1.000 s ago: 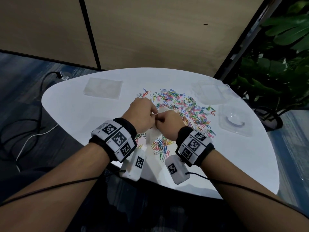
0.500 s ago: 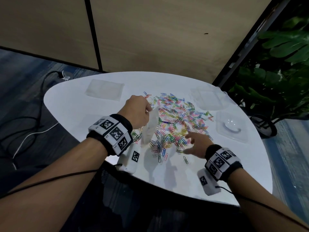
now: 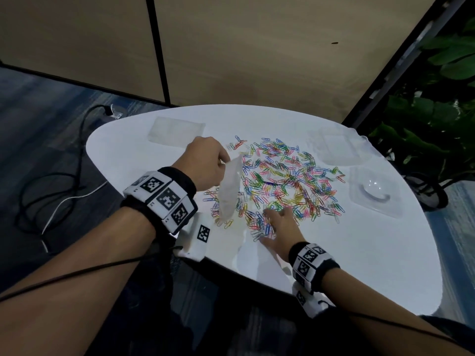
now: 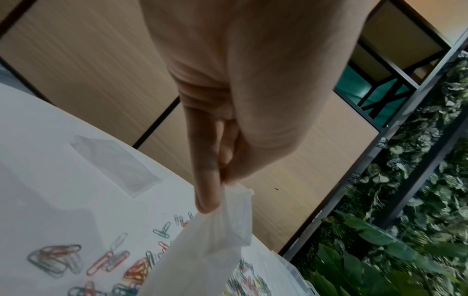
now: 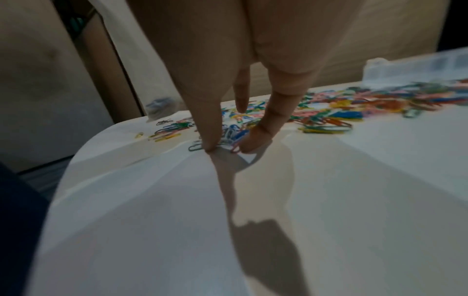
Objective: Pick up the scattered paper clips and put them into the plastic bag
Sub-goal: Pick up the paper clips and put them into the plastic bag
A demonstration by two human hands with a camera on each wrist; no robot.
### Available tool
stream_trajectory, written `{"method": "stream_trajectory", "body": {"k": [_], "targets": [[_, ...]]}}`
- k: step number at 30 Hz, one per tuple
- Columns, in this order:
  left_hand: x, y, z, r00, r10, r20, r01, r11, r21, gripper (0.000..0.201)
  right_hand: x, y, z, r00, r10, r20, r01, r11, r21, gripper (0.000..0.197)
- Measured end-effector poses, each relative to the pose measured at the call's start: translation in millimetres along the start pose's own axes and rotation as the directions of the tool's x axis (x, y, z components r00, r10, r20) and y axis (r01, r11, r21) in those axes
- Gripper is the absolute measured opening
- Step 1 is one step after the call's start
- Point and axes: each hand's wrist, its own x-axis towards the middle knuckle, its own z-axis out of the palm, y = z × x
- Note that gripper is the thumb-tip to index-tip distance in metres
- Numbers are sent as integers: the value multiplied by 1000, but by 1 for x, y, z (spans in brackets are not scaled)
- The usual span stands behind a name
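Observation:
A heap of coloured paper clips (image 3: 282, 181) covers the middle of the white table (image 3: 359, 253). My left hand (image 3: 223, 160) is raised over the heap's left side. It pinches the top edge of a small clear plastic bag (image 3: 230, 188), which hangs down open-mouthed. The left wrist view shows that pinch of the left hand (image 4: 222, 180) on the bag (image 4: 215, 240). My right hand (image 3: 270, 224) is down at the heap's near edge. In the right wrist view the right hand (image 5: 228, 146) has thumb and straight fingers touching the table, with a few clips (image 5: 233, 134) between them.
Another flat clear bag (image 3: 176, 129) lies at the back left of the table. Two clear plastic trays (image 3: 336, 147) (image 3: 375, 194) sit at the right. A leafy plant (image 3: 424, 129) stands beyond the right edge, and cables (image 3: 38, 196) lie on the floor to the left.
My hands, together at the bag a second ago, have separated. The left one lifted the bag. The right one dropped to the near edge of the heap and slid left onto the clips.

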Motion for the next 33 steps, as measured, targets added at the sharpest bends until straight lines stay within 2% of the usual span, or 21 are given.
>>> {"method": "stream_trajectory", "body": {"k": [2, 6, 10, 14, 17, 19, 21, 23, 25, 27, 28, 30, 33], "targets": [[-4, -10, -13, 1000, -17, -12, 17, 1000, 1, 26, 9, -8, 4, 999, -37, -26, 35, 996, -86, 66], [-9, -35, -32, 997, -70, -38, 71, 997, 18, 25, 24, -20, 4, 990, -127, -56, 111, 966, -232, 31], [-12, -56, -37, 993, -108, -39, 109, 993, 46, 26, 31, -26, -5, 987, -139, -75, 119, 967, -227, 19], [-10, -65, -31, 994, -110, -9, 110, 992, 65, 24, 34, -23, -22, 993, 16, -114, -21, 998, -51, 10], [-10, -60, -23, 994, -105, 31, 103, 993, 65, 25, 38, -14, -35, 964, 213, -158, -184, 967, 178, 7], [-11, -54, -16, 992, -110, 56, 108, 993, 52, 27, 42, -8, -42, 933, 345, -100, -281, 874, 397, 7], [-10, -47, -10, 992, -105, 70, 101, 993, 58, 28, 45, -9, -49, 923, 385, -14, -296, 733, 612, 6], [-9, -41, -4, 992, -91, 82, 85, 994, 69, 30, 46, -17, -56, 932, 357, 68, -252, 498, 830, 8], [-7, -36, 2, 991, -86, 98, 79, 994, 76, 30, 46, -32, -64, 954, 270, 130, -198, 244, 949, 12], [-5, -32, 8, 990, -95, 109, 86, 993, 78, 30, 44, -54, -75, 974, 155, 167, -184, 105, 977, 20], [-4, -30, 10, 989, -98, 113, 90, 993, 75, 29, 43, -66, -78, 978, 106, 177, -186, 71, 980, 21], [-2, -26, 15, 988, -102, 114, 96, 994, 58, 28, 41, -90, -80, 981, 42, 187, -190, 80, 979, 15], [-2, -23, 19, 989, -112, 98, 110, 994, 27, 28, 39, -116, -68, 982, 8, 191, -188, 214, 958, 12]]}}
